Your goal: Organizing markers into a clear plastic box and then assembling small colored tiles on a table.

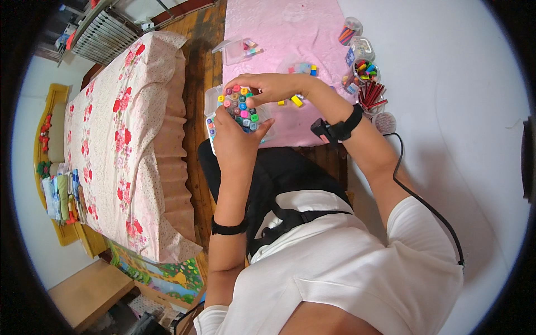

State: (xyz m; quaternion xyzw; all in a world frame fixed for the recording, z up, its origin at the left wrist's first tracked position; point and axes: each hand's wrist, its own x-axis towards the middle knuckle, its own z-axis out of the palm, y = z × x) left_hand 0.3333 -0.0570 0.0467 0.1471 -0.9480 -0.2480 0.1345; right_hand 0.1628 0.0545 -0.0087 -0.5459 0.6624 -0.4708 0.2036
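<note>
My left hand [236,138] curls around the near side of a tight bundle of colored markers [243,106], its thumb pointing to the right. Across the far side of the same bundle arches my right hand [274,88], fingers on the left and thumb on the caps. The round caps face up in many colors. Beneath and beside the bundle is a clear plastic case [211,100]. More markers [211,125] stand in it at the left edge. My hands hide part of the bundle and the case.
A pink cloth [276,25] lies ahead, bearing an open clear box [235,51], highlighters [303,69] and a yellow block-like piece [297,101]. Along the white wall at right stand tubs of pens [366,69] and dark red pencils [371,95]. A flowered bed [125,125] is left.
</note>
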